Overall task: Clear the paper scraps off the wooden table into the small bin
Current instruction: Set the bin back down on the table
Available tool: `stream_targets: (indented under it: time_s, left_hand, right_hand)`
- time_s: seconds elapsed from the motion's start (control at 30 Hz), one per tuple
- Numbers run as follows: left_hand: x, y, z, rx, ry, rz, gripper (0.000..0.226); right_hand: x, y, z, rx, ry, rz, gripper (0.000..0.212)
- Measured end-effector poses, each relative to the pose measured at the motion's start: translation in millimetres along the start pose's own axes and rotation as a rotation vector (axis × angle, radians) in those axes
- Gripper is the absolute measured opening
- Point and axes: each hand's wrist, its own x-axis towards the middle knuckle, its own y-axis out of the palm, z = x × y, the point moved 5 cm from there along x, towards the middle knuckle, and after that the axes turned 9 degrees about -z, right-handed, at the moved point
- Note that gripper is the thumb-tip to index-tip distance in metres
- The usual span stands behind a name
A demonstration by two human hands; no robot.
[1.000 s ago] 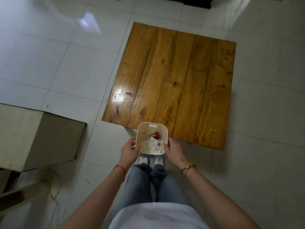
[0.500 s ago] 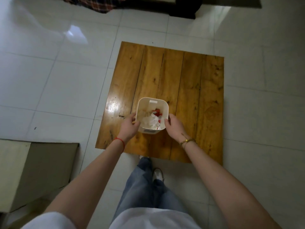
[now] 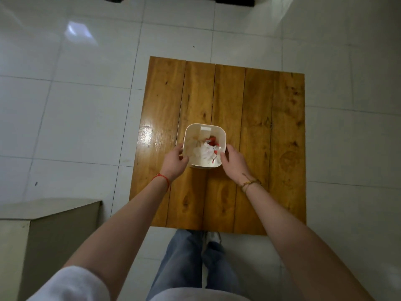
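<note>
A small cream bin (image 3: 193, 129) with rounded corners stands on the middle of the square wooden table (image 3: 260, 118). Inside it lie white and red paper scraps (image 3: 205, 153). My left hand (image 3: 175, 162) presses the bin's near-left side and my right hand (image 3: 233, 162) its near-right side, so the bin sits between both palms. The table's planks show no scraps around the bin. A red string circles my left wrist and a gold bracelet my right.
The low table stands on glossy white floor tiles (image 3: 76, 109). A beige box (image 3: 52, 231) sits on the floor at the near left. Dark furniture (image 3: 234, 0) lines the far edge. My legs and shoes (image 3: 212, 236) are at the table's near edge.
The bin, held in both hands near my knees at the table's near edge, has moved forward and down onto the middle of the table. Both arms have stretched out with it.
</note>
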Motion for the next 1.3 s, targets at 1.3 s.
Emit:
stream_targets:
  time_s: [1.3]
  left_hand:
    - [3.1,-6.4,4.8,0.112,0.054,0.054,0.050]
  right_hand:
    - [-13.2,-2.6,4.0,-0.062,0.020,-0.008,0.040]
